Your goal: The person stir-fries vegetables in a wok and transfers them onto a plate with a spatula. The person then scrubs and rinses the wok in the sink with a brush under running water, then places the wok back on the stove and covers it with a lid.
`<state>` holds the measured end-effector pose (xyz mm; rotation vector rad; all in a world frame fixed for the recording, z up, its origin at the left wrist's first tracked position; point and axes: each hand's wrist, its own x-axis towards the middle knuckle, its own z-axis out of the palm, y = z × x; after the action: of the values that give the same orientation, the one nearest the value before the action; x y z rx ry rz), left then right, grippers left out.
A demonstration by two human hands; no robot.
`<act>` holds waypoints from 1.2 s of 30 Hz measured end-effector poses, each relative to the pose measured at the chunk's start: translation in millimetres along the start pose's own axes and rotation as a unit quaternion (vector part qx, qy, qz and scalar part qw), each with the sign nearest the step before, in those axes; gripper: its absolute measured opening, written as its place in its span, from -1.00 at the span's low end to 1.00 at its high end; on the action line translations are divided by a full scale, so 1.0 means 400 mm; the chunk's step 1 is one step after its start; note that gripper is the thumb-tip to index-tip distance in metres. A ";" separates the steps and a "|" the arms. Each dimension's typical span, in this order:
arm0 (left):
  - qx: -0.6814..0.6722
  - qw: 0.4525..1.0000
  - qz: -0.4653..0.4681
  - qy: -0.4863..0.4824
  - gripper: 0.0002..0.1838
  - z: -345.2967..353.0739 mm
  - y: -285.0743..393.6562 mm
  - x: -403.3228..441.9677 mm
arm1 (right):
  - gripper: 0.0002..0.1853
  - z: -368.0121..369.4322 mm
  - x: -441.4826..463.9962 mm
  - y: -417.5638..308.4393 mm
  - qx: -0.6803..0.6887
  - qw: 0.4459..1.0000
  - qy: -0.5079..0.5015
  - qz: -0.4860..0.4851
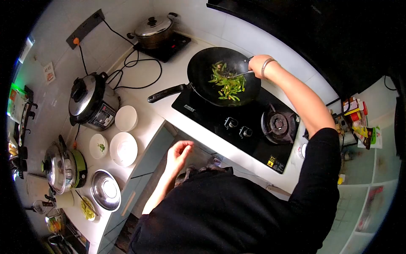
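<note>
My right hand is closed around the handle of a metal spatula, whose head is hidden among the food. It reaches over the far side of a black wok on the cooktop. Inside the wok lie cut green vegetables, with small pale bits among them. The wok's long black handle points left over the counter, and no hand is on it. My left hand hangs in front of the counter edge, fingers loosely bent and the thumb apart, with nothing visible in it.
The black two-burner cooktop has a bare right burner. Left are a pressure cooker, white bowls, a metal basin and a green-based pot. A lidded pot stands behind, near looping cables.
</note>
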<state>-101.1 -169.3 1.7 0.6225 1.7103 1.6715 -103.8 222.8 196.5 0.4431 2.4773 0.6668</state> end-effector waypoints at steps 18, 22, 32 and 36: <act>0.616 0.748 0.173 0.176 -0.54 -0.209 0.104 0.430 | -0.72 -0.096 -0.139 0.132 -0.043 0.997 0.061 0.001; 0.625 0.738 0.175 0.185 -0.58 -0.205 0.102 0.429 | -0.70 -0.154 -0.185 0.092 -0.042 0.994 -0.060 -0.084; 0.616 0.744 0.181 0.186 -0.59 -0.209 0.099 0.432 | -0.82 -0.105 0.038 0.081 0.058 0.993 0.098 -0.007; 0.611 0.753 0.171 0.177 -0.59 -0.203 0.110 0.425 | -0.82 -0.065 0.041 0.056 0.024 0.989 0.143 0.026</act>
<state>-279.7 -97.0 21.3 1.2912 3.0711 0.6150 -127.9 238.8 220.9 0.4598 2.7636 0.7386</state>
